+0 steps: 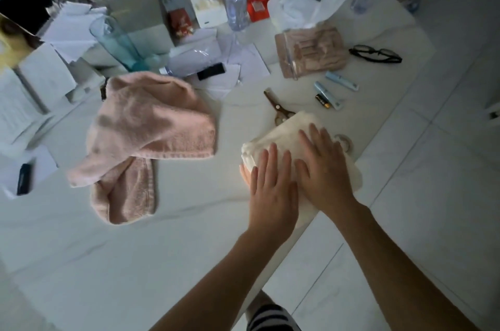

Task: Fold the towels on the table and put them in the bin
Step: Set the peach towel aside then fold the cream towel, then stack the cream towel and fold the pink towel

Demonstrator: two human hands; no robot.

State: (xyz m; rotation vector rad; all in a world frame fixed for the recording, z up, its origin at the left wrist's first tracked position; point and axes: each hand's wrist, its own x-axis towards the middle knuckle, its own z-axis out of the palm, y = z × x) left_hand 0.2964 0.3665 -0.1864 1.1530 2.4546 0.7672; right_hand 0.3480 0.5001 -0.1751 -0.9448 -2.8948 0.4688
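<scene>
Hands press flat on the cream towel (290,133) at the bench (189,236) edge: left hand (272,191) and right hand (326,168) lie side by side, each grip released, fingers straight, smoothing a fold that looks nearly finished. The pink towel (146,135) sits crumpled to their left, well apart and not yet folded. No bin is in view, so both towels remain to be put away.

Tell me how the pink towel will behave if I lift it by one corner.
The pink towel lies rumpled, with a fold trailing toward the near edge, so it will probably droop and unfold when lifted. Its thick terry pile suggests it grips the table rather than slides. It is unlikely to roll.
</scene>
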